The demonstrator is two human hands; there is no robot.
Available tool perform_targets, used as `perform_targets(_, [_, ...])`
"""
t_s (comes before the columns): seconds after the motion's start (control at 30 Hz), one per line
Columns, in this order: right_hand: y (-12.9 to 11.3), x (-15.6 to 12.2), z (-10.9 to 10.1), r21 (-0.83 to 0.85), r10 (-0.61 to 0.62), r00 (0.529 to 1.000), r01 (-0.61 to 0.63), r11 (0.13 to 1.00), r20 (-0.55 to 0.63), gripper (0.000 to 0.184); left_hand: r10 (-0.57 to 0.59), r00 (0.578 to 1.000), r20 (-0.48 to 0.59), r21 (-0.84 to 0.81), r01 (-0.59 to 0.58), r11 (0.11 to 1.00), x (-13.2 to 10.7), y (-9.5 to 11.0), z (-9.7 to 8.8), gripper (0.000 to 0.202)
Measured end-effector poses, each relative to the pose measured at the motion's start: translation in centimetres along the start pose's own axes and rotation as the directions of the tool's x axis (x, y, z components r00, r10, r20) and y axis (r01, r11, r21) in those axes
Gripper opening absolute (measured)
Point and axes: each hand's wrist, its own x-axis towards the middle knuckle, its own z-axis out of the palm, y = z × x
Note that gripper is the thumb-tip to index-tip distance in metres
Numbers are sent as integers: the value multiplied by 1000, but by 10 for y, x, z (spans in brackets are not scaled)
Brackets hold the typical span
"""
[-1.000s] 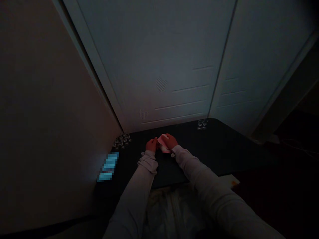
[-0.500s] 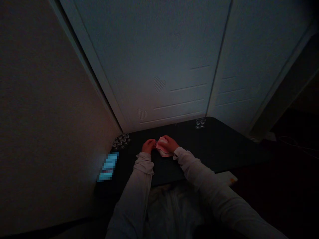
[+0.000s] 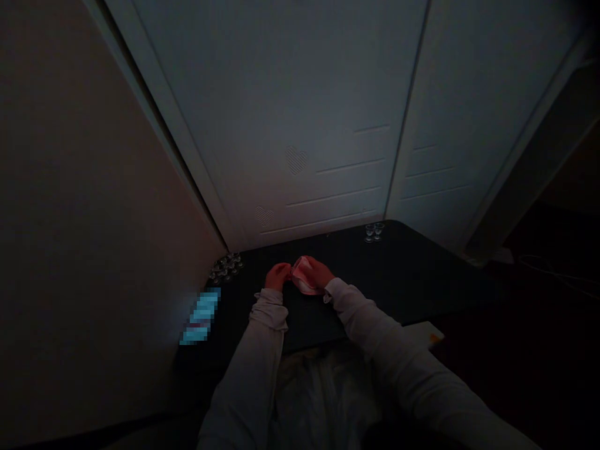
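- Two arms in pale sleeves (image 3: 255, 362) are reaching up from the bottom of the frame and converging just below its centre.
- The left arm is rising steeply, its sleeve bunching at the wrist, while the left hand (image 3: 277, 275) is bending inward toward the right of the frame.
- Its fingers are curling in, the tips meeting at the left edge of a pink cloth (image 3: 307, 286); the dim light is hiding whether they are gripping anything, so I cannot tell.
- The right arm (image 3: 398, 350) is slanting in on a longer diagonal from the lower right corner.
- The right hand (image 3: 322, 274) is closing around the cloth from the right side, its back facing up and its fingers folding into the fabric.
- The cloth is bunching between both hands and spreading below the right one, over the dark bench (image 3: 375, 287).
- Several small stemmed glasses (image 3: 225, 267) are clustering left of centre, at the bench's far left corner.
- Two more stemmed glasses (image 3: 374, 233) are standing side by side right of centre, near the far edge.
- A pixelated blue patch (image 3: 201, 315) is glowing at the lower left.
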Motion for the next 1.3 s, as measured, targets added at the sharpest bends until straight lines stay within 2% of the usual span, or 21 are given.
perform_targets(0.17, [-3, 0, -1, -37, 33, 999, -34, 999, -42, 33, 16, 1000, 20, 7, -16, 1000, -3, 0, 0, 36])
perform_targets(0.57, [4, 2, 1, -63, -11, 1000, 10, 998, -11, 38, 39, 999, 26, 4, -40, 999, -2, -2, -1, 38])
perform_targets(0.73, [6, 3, 0, -92, -13, 1000, 13, 996, 0, 43, 23, 1000, -18, -36, -24, 999, -1, -2, -1, 36])
perform_targets(0.83, [2, 2, -1, -116, -29, 1000, 30, 993, 13, 37, 3, 1000, -29, -60, -4, 998, 0, -2, -1, 35])
perform_targets(1.13, [-2, 2, -6, -207, 35, 999, -42, 977, -37, 41, 26, 999, 25, -98, -23, 995, 3, -12, -5, 33])
perform_targets(1.3, [-1, 3, -7, -158, -14, 1000, 16, 987, 11, 40, 31, 998, 48, -117, -25, 993, 4, -13, -6, 33])
